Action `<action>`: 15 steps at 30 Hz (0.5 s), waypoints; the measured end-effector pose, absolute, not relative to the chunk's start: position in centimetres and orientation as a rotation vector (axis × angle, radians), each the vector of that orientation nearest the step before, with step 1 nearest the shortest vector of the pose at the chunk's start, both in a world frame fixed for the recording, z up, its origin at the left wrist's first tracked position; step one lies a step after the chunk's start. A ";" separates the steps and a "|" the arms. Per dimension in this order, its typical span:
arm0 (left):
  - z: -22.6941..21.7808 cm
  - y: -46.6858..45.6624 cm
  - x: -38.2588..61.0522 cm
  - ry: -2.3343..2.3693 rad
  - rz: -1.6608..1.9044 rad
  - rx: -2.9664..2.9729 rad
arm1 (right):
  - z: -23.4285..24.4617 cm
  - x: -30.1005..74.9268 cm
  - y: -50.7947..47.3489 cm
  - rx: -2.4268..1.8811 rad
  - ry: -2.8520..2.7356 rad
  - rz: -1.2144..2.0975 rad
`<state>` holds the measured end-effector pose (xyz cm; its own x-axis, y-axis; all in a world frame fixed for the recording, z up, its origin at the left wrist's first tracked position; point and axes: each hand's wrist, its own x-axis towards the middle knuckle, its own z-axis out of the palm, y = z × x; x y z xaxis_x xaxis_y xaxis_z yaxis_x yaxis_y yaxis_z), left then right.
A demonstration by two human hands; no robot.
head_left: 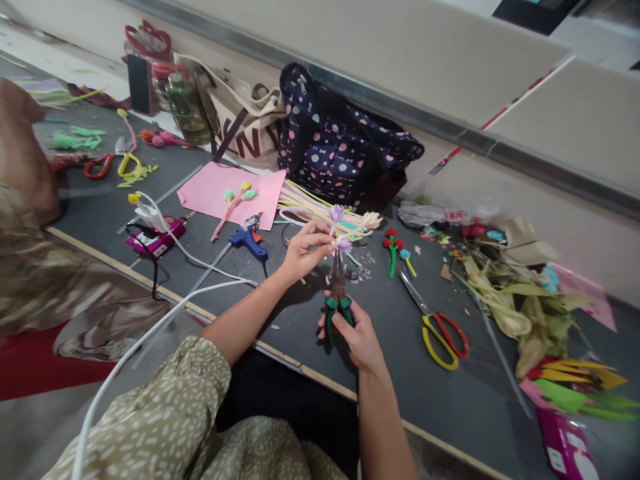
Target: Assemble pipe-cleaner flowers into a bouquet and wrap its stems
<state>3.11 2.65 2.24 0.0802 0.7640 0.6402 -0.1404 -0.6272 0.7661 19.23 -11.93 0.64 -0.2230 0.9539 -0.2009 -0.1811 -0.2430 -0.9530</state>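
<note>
My left hand (305,253) pinches the thin stem of a purple fuzzy flower (337,213), which looks made of pipe cleaner. A second purple bloom (344,245) sits just below it, by my fingertips. A cream flower (371,221) on a pale stem sticks out to the right. My right hand (359,337) is wrapped around the green handles of a pair of long-nose pliers (339,283). The pliers point away from me, their tips against the lower purple bloom; whether the jaws grip a stem is too small to tell.
Scissors (425,307) lie right of my hands, near red and blue fuzzy flowers (393,250). A blue glue gun (249,240) and pink paper (220,183) are to the left. Bags (345,143) stand behind. A white cable (150,330) crosses the table edge. Another person's arm (27,147) is at far left.
</note>
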 end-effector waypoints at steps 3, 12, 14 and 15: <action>2.2 2.7 3.1 0.623 1.633 1.657 | 0.8 19.2 -11.9 -1.093 -1.077 1.626; 2.4 2.7 3.1 0.659 1.642 1.689 | 0.9 19.5 -12.2 -0.826 -0.880 1.967; 2.2 2.8 3.1 0.658 1.647 1.690 | 0.9 19.5 -12.2 -0.747 -0.794 2.032; 2.2 2.8 3.1 0.652 1.652 1.687 | 1.0 19.5 -12.2 -0.709 -0.747 2.055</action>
